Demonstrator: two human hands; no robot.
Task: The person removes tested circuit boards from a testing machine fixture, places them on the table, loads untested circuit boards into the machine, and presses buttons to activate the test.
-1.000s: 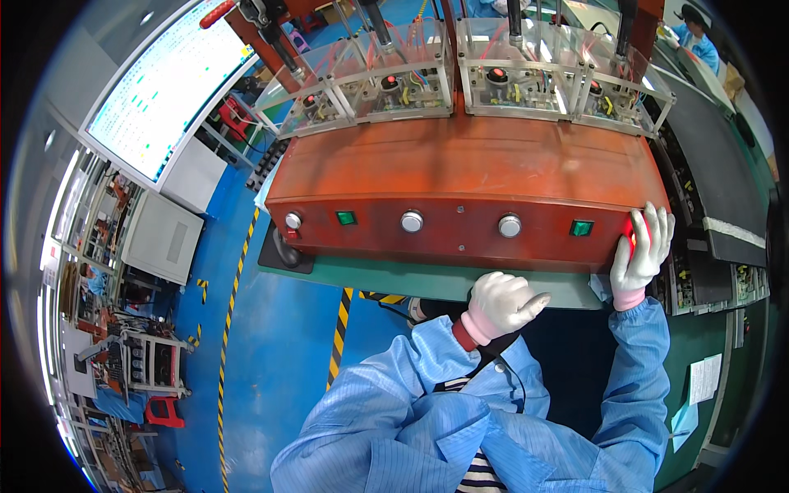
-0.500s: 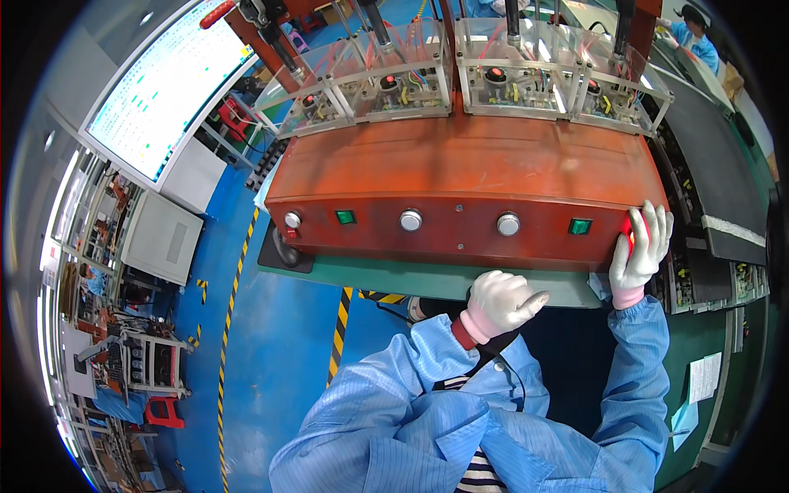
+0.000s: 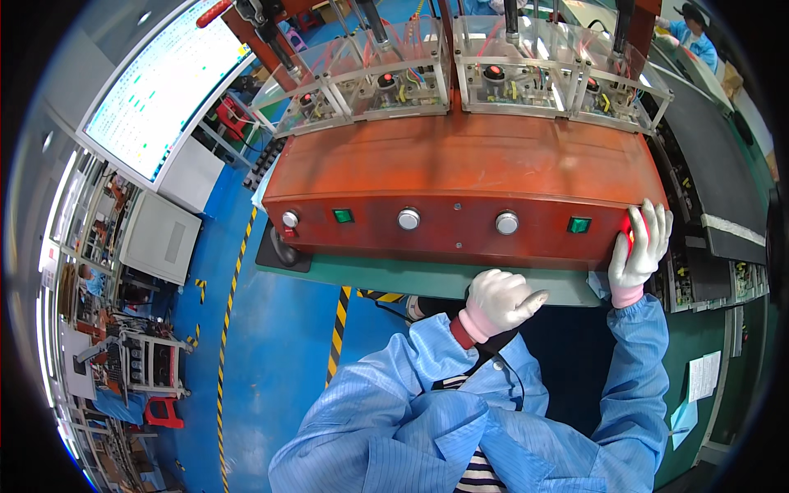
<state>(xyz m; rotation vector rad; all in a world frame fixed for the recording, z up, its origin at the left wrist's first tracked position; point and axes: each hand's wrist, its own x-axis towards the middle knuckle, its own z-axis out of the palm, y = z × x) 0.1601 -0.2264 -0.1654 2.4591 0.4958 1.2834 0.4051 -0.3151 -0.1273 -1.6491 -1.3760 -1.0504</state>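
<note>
My right hand [image 3: 642,246], in a white glove with a pink cuff, lies with fingers stretched along the right end of a red machine's front panel [image 3: 370,234]. A red glow shows by its fingers; what gives it is mostly covered. In front of the green tabletop's near edge [image 3: 394,278], my left hand [image 3: 501,301], also gloved, is curled closed with the thumb pointing right. No object shows in it. The panel carries two silver round buttons [image 3: 408,218], two green square switches [image 3: 579,224] and a small silver knob [image 3: 290,218] at the left.
Clear-walled fixtures [image 3: 514,86] with wires stand on the machine's back. A black conveyor belt [image 3: 707,156] runs along the right. At upper left hangs a bright screen [image 3: 164,90]. Striped tape [image 3: 234,329] marks the blue floor. Another person [image 3: 694,37] is at far right.
Both hands stay in place against the machine and table edge. The whole view has shifted very slightly.
</note>
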